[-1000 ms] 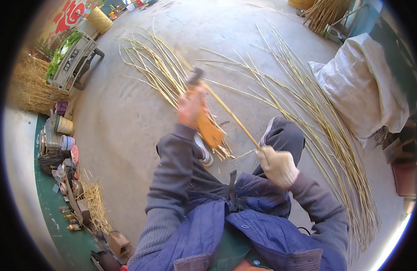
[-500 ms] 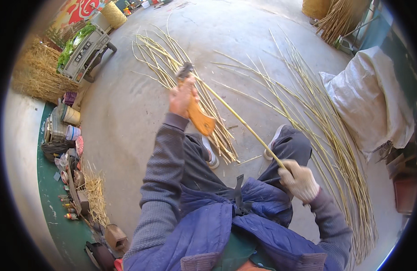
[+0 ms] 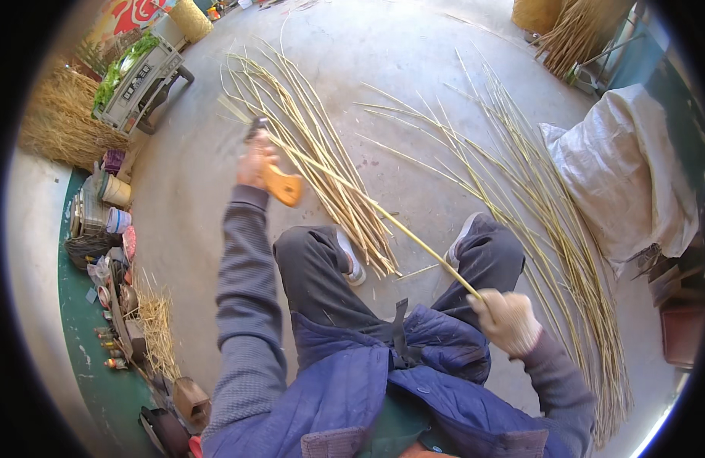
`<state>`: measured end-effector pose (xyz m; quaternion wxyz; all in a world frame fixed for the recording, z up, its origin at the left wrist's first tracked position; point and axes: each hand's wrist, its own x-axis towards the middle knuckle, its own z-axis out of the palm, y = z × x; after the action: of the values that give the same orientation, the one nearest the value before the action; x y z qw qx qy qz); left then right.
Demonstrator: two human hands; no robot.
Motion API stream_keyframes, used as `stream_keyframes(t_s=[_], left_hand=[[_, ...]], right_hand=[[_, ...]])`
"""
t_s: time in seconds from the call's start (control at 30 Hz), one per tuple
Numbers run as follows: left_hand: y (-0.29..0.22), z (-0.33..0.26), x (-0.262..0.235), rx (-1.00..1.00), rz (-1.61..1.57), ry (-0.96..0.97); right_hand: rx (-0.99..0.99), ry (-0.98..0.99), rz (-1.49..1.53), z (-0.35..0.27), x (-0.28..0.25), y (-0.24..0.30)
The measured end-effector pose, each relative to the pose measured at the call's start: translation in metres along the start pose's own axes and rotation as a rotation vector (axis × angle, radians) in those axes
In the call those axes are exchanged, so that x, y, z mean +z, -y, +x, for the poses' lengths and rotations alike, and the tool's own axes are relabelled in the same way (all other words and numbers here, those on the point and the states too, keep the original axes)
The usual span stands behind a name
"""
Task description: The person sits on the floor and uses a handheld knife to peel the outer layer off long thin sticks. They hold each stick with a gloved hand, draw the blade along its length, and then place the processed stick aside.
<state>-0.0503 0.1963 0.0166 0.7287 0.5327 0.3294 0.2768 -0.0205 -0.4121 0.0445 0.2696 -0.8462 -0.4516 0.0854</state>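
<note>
My bare left hand [image 3: 253, 162] is closed around a tool with a curved orange wooden handle [image 3: 284, 185] and a dark head, smeared by motion. A long, thin greenish-yellow rod [image 3: 410, 235] slants from that head down to my right hand [image 3: 509, 320], which wears a pale knitted glove and grips the rod's thick end above my right knee. How the head meets the rod is too blurred to make out. Under the rod, a bundle of similar rods [image 3: 345, 202] lies on the floor, its thick ends beside my left shoe.
To my right spreads a larger pile of long, thin rods [image 3: 574, 244], with a white woven sack [image 3: 627, 168] beyond it. Buckets and small items line the left wall near loose straw [image 3: 160, 328]. A small cart with greens [image 3: 139, 88] stands far left.
My left hand has moved leftward with the tool, further along the rod toward its thin end. The right hand has stayed nearly in place, still gripping the rod.
</note>
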Motion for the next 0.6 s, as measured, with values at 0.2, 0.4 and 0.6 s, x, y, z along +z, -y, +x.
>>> stream_keyframes(t_s=[0.2, 0.4, 0.6], left_hand=[[-0.058, 0.096, -0.211, 0.098, -0.085, -0.091], [-0.095, 0.092, -0.251, 0.084, -0.148, -0.261], [-0.019, 0.069, -0.227, -0.054, 0.187, 0.046]], right_hand=[[0.148, 0.187, -0.115, -0.079, -0.048, -0.018], [0.25, -0.113, -0.256, -0.117, -0.042, -0.057], [0.152, -0.059, -0.502, -0.07, -0.024, -0.123]])
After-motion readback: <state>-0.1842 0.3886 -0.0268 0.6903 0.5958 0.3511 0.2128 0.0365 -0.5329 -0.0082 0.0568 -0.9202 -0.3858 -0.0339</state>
